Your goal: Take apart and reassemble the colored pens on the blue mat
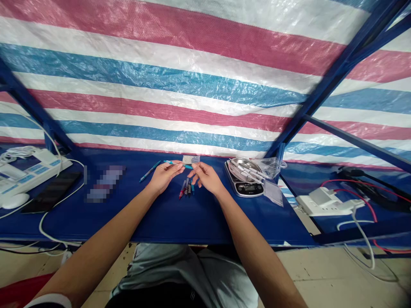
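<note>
A light-blue pen point(187, 166) lies sideways between my two hands, above the middle of the blue table. My left hand point(164, 176) pinches it between thumb and fingers, with one end showing past the fingertips. At the other end, the thumb and forefinger of my right hand point(206, 176) grip it, the other fingers curled loosely below. Whether its cap is on I cannot tell. Several pens point(186, 188) with dark, red and blue parts lie side by side beneath my hands. Another blue pen point(150, 171) rests left of my left hand. A small clear bag point(192, 159) lies just behind.
On the right stands a kitchen scale point(248, 189) bearing a metal bowl and plastic-wrapped white items. Power strips point(27, 173) point(327, 202) with cables sit at both sides. A black phone point(53, 192) lies at left. A striped sheet point(180, 81) hangs behind the blue table point(199, 222).
</note>
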Demonstrator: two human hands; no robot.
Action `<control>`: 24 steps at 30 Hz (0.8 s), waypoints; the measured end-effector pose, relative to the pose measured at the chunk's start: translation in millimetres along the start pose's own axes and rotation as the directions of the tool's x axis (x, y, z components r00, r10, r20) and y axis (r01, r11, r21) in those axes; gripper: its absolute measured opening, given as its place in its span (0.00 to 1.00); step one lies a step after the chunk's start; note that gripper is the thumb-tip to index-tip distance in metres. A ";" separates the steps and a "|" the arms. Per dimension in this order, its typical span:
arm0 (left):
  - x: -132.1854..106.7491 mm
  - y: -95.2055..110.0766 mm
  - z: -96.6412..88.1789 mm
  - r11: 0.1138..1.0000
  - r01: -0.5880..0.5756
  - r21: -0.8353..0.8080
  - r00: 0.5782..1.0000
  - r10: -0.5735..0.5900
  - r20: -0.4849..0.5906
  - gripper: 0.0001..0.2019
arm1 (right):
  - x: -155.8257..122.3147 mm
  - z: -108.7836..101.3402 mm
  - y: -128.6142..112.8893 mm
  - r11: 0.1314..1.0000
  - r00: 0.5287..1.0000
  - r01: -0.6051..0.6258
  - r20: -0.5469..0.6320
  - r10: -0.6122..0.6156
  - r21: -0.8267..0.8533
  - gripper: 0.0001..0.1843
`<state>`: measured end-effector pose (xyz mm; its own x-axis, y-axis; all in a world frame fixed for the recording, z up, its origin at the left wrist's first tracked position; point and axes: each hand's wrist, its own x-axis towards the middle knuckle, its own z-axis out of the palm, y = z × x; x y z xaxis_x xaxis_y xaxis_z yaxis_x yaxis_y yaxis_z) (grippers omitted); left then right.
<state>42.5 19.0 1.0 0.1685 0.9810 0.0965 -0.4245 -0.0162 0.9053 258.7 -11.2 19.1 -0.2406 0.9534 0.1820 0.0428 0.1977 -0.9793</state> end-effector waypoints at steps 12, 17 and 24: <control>0.2 17.6 -7.9 0.936 -0.181 0.301 0.983 0.182 0.025 0.29 | 2.0 -6.0 -4.7 0.999 0.994 -0.027 -0.102 0.030 0.030 0.25; -6.0 22.2 -11.0 0.482 -0.497 0.722 0.867 0.310 0.389 0.17 | 2.9 1.1 5.1 0.998 1.000 -0.001 -0.016 0.000 -0.056 0.23; 6.8 27.2 -40.0 0.140 -0.415 0.899 0.885 0.292 0.363 0.19 | 8.5 1.1 24.1 0.958 0.986 0.035 -0.144 -0.080 -0.286 0.16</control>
<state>-3.4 32.9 9.7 0.3484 0.7931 0.4996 0.6702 -0.5834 0.4588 256.6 1.4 -3.1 -0.1011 0.9575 0.2701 0.3096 0.2883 -0.9061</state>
